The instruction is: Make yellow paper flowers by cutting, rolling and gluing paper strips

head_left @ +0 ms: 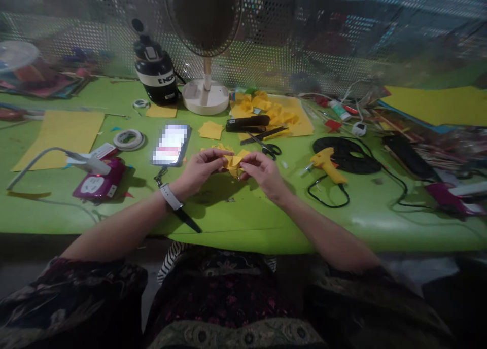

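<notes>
A small folded piece of yellow paper (235, 161) is pinched between my two hands above the green table. My left hand (201, 170) grips its left side with thumb and fingers, and my right hand (265, 176) grips its right side the same way. Yellow paper scraps (218, 149) lie just behind the fingers. Beyond my right hand are scissors (271, 149) with black handles, a black stapler (247, 122) and a small stack of yellow paper squares (211, 130). A lit phone (171, 144) lies beyond my left wrist.
At left are a tape roll (129, 140), a purple power socket (99, 180) and a yellow sheet (61, 136). A yellow glue gun (329, 165) with a looping cord lies at right. Behind stand a black jug (158, 75) and a fan (206, 96). Crumpled yellow paper pieces (266, 107) rest near the fan.
</notes>
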{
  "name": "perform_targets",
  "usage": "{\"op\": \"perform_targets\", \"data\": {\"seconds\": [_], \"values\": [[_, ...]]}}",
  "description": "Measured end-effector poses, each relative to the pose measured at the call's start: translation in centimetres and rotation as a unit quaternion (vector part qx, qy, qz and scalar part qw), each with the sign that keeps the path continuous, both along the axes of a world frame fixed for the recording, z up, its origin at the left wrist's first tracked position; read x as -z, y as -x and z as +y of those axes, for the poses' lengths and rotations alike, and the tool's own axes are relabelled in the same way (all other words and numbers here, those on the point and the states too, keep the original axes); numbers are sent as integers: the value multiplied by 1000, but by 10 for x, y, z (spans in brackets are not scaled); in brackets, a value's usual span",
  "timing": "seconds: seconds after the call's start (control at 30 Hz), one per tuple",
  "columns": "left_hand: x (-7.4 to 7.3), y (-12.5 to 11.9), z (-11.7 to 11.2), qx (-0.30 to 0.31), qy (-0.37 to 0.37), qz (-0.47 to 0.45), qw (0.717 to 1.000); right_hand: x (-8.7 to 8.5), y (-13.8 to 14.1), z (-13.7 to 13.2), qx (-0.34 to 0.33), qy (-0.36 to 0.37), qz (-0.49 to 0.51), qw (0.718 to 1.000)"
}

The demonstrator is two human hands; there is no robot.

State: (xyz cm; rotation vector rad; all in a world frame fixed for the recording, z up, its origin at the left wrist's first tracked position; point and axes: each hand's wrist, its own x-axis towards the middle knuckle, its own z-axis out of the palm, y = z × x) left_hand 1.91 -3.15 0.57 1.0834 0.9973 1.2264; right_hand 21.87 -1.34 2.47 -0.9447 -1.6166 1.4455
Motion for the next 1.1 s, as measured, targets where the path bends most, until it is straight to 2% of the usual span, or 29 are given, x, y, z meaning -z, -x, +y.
{"op": "perform_targets", "data": {"seconds": [0.43,0.6,0.7,0.8,0.97,1.03,1.1], "values": [[-2,0,-2,15,4,1,1000,4,-1,3,-10,-8,7,1000],[-4,-3,-4,8,-45,54,998,8,1,4,0,-30,-30,999],[-4,-5,-6,6,-81,80,994,11,1,4,17,-105,-97,990],[-1,-6,-5,17,-102,75,992,15,0,4,28,-211,-140,967],[3,-5,-4,21,-81,51,995,17,-2,6,91,-402,-201,888],[4,-5,-4,23,-62,36,997,17,-3,7,103,-447,-196,866],[4,-6,-5,31,-46,15,998,16,-4,6,110,-470,-183,856]]}}
